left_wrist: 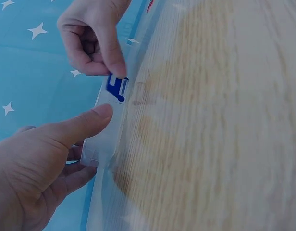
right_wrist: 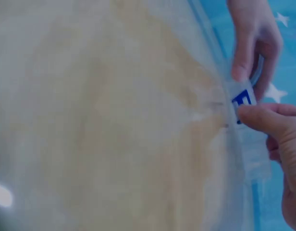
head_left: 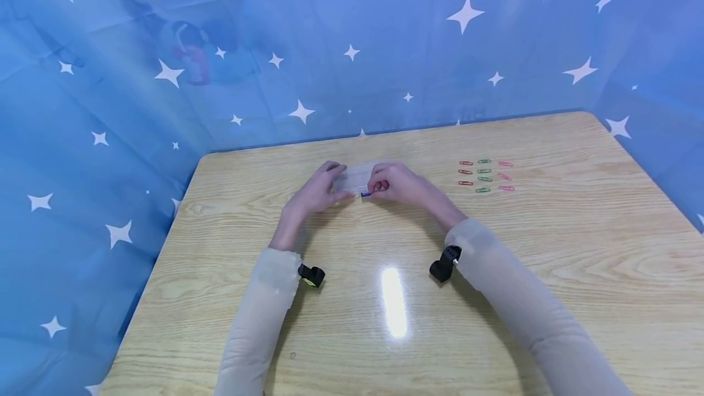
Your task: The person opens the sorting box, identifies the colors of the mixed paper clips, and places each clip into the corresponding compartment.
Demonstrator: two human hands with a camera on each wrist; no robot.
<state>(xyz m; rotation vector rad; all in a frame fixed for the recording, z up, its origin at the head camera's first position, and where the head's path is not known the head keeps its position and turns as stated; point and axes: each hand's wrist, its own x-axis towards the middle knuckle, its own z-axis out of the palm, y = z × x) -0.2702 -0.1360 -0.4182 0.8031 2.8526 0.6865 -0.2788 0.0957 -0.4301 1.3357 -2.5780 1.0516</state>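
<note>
Blue cloth backdrop with white stars (head_left: 38,139) at far left, also running behind the pale wood-grain table (head_left: 341,335). Next, left hand (head_left: 318,193): thumb along the near side, fingers behind, holding the left end of the clear plastic box (head_left: 356,176). Box sits between both hands, toward the table's far edge. Small blue plastic clasp (head_left: 365,195) on box's near side, right of the left thumb. Right hand (head_left: 401,183): fingers curled, thumb on the clasp, narrow pinch. Further right, well apart from box, paper clips in three columns: three red metal clips (head_left: 465,172), four green metal clips (head_left: 484,171), three pink metal clips (head_left: 506,188).
</note>
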